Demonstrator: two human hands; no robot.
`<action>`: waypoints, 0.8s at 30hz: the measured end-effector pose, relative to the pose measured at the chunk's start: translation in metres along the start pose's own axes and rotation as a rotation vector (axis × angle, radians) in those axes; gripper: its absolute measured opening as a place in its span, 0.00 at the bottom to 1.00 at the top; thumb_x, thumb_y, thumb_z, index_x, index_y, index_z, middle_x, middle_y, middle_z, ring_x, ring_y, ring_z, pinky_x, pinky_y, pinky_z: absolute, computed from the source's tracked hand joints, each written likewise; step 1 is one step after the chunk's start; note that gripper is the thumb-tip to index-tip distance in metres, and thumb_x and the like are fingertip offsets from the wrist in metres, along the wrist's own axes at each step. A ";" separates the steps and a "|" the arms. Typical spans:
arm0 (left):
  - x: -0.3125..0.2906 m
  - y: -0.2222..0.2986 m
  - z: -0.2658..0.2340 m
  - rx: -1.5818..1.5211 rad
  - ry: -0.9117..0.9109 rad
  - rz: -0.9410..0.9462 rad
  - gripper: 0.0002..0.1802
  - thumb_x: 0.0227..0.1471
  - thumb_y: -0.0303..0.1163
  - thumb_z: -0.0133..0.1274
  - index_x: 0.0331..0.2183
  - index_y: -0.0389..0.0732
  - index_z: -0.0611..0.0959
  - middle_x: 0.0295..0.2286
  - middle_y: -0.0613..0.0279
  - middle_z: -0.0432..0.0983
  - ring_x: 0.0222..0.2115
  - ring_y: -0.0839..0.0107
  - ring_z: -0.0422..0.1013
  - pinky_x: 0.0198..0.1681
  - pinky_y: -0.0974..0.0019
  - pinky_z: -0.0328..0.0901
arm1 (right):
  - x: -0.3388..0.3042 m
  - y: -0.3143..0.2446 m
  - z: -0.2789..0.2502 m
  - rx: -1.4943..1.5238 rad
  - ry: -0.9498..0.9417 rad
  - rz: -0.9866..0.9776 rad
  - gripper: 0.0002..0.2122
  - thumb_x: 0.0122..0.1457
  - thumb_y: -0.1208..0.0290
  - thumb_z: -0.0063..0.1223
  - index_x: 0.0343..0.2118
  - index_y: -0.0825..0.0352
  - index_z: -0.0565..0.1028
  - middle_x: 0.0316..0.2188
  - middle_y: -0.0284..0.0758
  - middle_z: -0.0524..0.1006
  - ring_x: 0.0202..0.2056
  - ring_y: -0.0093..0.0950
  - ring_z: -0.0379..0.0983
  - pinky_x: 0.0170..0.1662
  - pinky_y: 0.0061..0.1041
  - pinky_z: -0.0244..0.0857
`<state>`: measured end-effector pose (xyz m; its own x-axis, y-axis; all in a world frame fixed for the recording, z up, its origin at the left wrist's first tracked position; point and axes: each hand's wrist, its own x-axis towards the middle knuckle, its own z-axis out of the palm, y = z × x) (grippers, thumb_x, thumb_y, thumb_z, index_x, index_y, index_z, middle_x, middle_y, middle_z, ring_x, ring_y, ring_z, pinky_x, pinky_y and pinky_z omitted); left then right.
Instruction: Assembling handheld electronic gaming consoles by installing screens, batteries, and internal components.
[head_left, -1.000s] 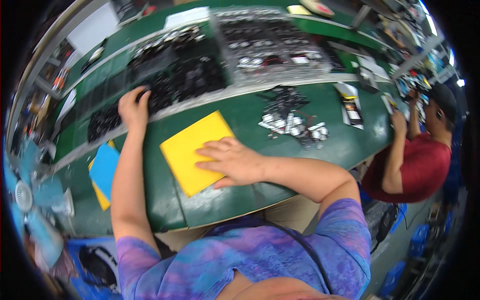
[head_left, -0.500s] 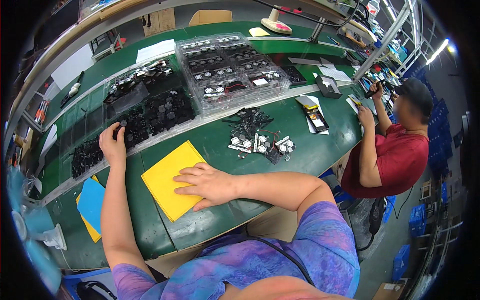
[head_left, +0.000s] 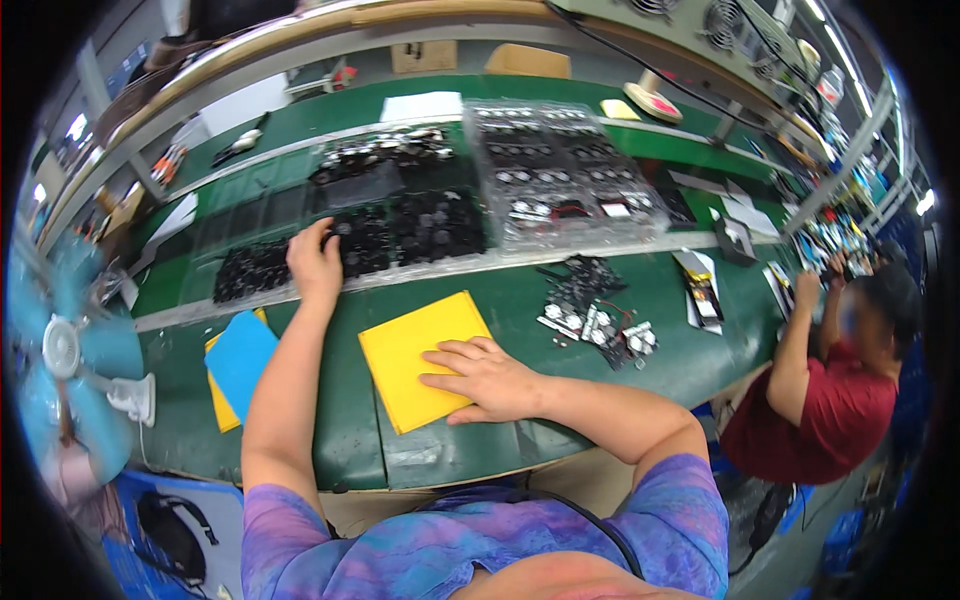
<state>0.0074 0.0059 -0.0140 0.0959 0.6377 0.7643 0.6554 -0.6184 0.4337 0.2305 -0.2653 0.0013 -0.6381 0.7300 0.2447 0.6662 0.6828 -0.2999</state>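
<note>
My left hand [head_left: 315, 262] reaches into a clear tray [head_left: 300, 285] of small black parts [head_left: 262, 270]. Its fingers are bent together at the parts; what lies between the fingertips is hidden. On the green tabletop, a yellow square pad or stack of sheets [head_left: 405, 360] lies slightly turned. Flat upon its right side rests my right hand [head_left: 490, 382], fingers spread. Left of my left forearm is a blue sheet [head_left: 242, 362] over another yellow piece [head_left: 222, 402].
Stacked clear trays of speaker-like parts [head_left: 570, 180] stand at the back. Loose black pieces [head_left: 580, 285] and white-black modules [head_left: 600, 330] lie right of my right hand. A phone-like device [head_left: 705, 295] sits farther right, near a co-worker in red [head_left: 815, 410]. A blue fan [head_left: 62, 345] is far left.
The whole view has turned, so the bench appears shifted right. My left hand remains at the black parts, its fingertips less visible. The right hand stays on the yellow pad.
</note>
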 end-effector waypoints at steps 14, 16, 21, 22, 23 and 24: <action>-0.003 -0.003 -0.006 -0.014 -0.025 -0.053 0.18 0.49 0.25 0.56 0.44 0.45 0.81 0.35 0.65 0.77 0.42 0.61 0.71 0.52 0.55 0.60 | 0.005 -0.004 -0.004 -0.035 -0.066 0.046 0.32 0.56 0.47 0.57 0.62 0.57 0.66 0.64 0.40 0.61 0.64 0.40 0.55 0.63 0.44 0.50; -0.002 -0.001 -0.007 -0.007 -0.049 -0.078 0.17 0.49 0.26 0.55 0.44 0.45 0.81 0.35 0.64 0.77 0.42 0.61 0.71 0.51 0.56 0.60 | 0.005 -0.003 -0.005 -0.040 -0.067 0.048 0.32 0.56 0.47 0.57 0.61 0.57 0.66 0.64 0.40 0.61 0.64 0.40 0.55 0.63 0.44 0.50; -0.002 -0.001 -0.007 0.014 -0.046 -0.069 0.14 0.50 0.26 0.55 0.42 0.46 0.83 0.35 0.63 0.77 0.42 0.61 0.70 0.51 0.56 0.61 | 0.006 -0.004 -0.005 -0.043 -0.063 0.048 0.32 0.56 0.47 0.57 0.61 0.57 0.67 0.64 0.40 0.62 0.64 0.40 0.56 0.63 0.44 0.50; -0.002 0.000 -0.007 0.018 -0.041 -0.063 0.13 0.50 0.26 0.55 0.40 0.46 0.83 0.35 0.63 0.76 0.42 0.61 0.70 0.51 0.56 0.61 | 0.006 -0.004 -0.005 -0.043 -0.063 0.048 0.32 0.56 0.47 0.57 0.61 0.57 0.67 0.64 0.40 0.62 0.64 0.40 0.56 0.63 0.44 0.50; -0.002 0.001 -0.008 0.017 -0.041 -0.063 0.13 0.50 0.26 0.55 0.40 0.46 0.83 0.35 0.63 0.76 0.42 0.61 0.70 0.51 0.56 0.61 | 0.006 -0.005 -0.006 -0.041 -0.062 0.049 0.32 0.56 0.47 0.57 0.61 0.57 0.67 0.64 0.40 0.62 0.64 0.40 0.56 0.63 0.44 0.50; -0.002 0.002 -0.008 0.030 -0.051 -0.052 0.12 0.51 0.26 0.55 0.39 0.47 0.84 0.35 0.63 0.76 0.42 0.61 0.70 0.51 0.56 0.61 | 0.006 -0.005 -0.006 -0.041 -0.060 0.048 0.32 0.56 0.47 0.57 0.61 0.57 0.67 0.63 0.40 0.62 0.64 0.40 0.56 0.63 0.44 0.50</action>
<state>0.0022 -0.0008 -0.0109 0.0986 0.6917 0.7154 0.6829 -0.5700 0.4569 0.2260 -0.2639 0.0096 -0.6265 0.7596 0.1749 0.7109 0.6488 -0.2713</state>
